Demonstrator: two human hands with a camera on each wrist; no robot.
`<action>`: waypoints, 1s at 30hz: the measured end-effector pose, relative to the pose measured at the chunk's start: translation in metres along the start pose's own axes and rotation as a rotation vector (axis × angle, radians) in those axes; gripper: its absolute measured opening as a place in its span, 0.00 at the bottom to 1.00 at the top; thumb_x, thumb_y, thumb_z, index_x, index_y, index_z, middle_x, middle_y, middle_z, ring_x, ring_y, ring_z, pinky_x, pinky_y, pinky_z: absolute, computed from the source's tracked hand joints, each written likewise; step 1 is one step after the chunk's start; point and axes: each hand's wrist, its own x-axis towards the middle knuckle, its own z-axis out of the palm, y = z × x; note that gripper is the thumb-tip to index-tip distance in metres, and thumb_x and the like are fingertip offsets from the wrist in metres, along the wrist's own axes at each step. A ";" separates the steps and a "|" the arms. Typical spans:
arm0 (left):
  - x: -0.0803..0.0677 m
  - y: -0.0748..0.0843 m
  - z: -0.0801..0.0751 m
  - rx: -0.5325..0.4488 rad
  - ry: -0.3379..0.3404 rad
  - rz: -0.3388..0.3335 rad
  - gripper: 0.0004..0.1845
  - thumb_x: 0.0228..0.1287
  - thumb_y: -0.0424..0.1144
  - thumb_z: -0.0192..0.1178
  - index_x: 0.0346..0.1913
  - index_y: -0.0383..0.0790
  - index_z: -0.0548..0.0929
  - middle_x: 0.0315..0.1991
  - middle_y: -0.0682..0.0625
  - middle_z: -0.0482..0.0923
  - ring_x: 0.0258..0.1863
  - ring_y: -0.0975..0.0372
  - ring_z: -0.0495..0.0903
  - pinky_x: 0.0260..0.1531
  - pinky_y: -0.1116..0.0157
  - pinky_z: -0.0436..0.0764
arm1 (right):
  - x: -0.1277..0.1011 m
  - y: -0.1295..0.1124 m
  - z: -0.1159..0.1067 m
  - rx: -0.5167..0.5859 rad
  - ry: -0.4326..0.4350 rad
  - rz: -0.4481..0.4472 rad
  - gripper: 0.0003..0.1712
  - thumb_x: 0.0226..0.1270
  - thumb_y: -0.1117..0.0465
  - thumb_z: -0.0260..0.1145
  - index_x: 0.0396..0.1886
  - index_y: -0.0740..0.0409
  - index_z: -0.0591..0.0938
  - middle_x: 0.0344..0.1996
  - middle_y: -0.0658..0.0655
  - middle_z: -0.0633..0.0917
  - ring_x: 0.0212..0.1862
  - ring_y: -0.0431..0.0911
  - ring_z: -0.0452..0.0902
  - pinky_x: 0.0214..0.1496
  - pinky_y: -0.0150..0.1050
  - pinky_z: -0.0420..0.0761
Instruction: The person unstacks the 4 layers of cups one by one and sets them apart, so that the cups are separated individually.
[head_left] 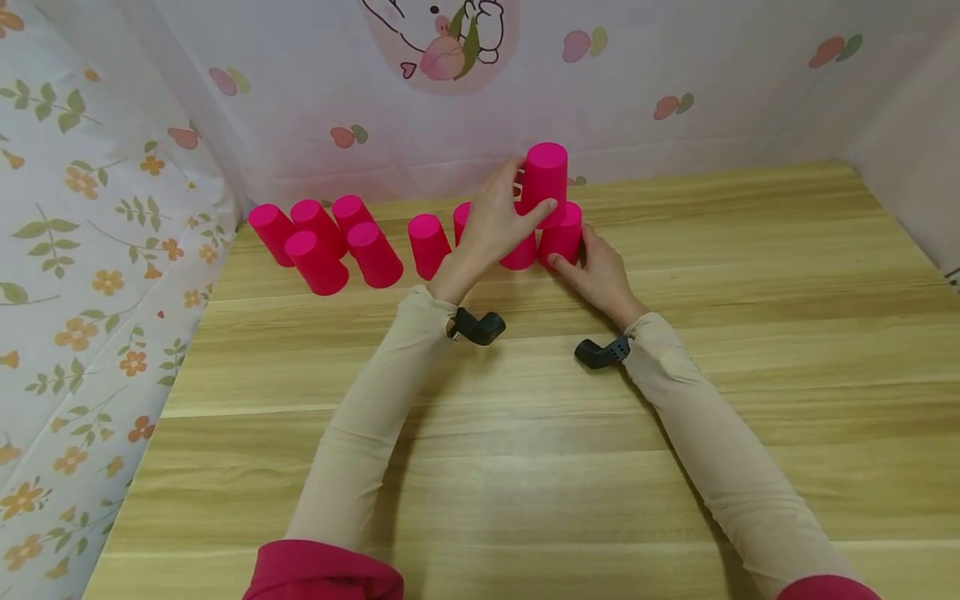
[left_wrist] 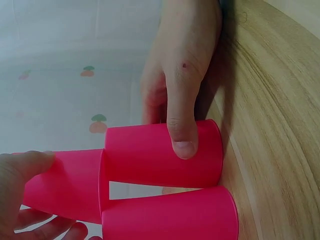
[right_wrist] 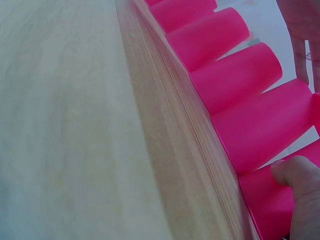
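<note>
My left hand (head_left: 489, 218) holds an upside-down pink cup (head_left: 545, 177), thumb on its near side. In the left wrist view this upper cup (left_wrist: 75, 187) meets the tops of two cups below it, bridging them. My right hand (head_left: 606, 277) grips the lower right cup (head_left: 562, 237), with the thumb in front and the fingers round its outer side. Beside that cup stands the lower left cup (left_wrist: 170, 220) of the pair. The right wrist view shows the right thumb pressed on the gripped cup (right_wrist: 265, 200), at the end of a row.
Further left in the row is another pink cup (head_left: 430, 247), with one partly behind the left forearm. A cluster of several upside-down cups (head_left: 318, 262) stands at the table's back left. A patterned curtain (head_left: 660, 75) hangs behind the wooden table (head_left: 525, 475).
</note>
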 end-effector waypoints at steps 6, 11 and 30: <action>-0.002 0.000 -0.001 -0.008 0.007 -0.004 0.36 0.49 0.50 0.59 0.60 0.38 0.58 0.49 0.49 0.68 0.45 0.63 0.69 0.41 0.74 0.69 | -0.001 0.001 0.000 0.002 0.009 -0.014 0.33 0.55 0.45 0.57 0.54 0.61 0.63 0.39 0.58 0.73 0.36 0.49 0.67 0.38 0.41 0.68; -0.006 0.001 -0.006 -0.020 0.025 0.003 0.36 0.49 0.50 0.59 0.59 0.38 0.59 0.48 0.50 0.68 0.44 0.64 0.69 0.40 0.74 0.69 | -0.001 0.000 0.000 0.009 0.010 -0.019 0.33 0.55 0.46 0.57 0.54 0.61 0.64 0.39 0.58 0.73 0.36 0.48 0.67 0.37 0.41 0.68; -0.016 0.003 -0.033 0.013 0.081 0.078 0.33 0.49 0.49 0.60 0.56 0.37 0.62 0.46 0.50 0.71 0.44 0.64 0.69 0.38 0.75 0.70 | -0.001 0.003 0.001 0.013 0.024 -0.037 0.31 0.54 0.45 0.58 0.50 0.62 0.65 0.31 0.57 0.72 0.30 0.48 0.64 0.30 0.39 0.64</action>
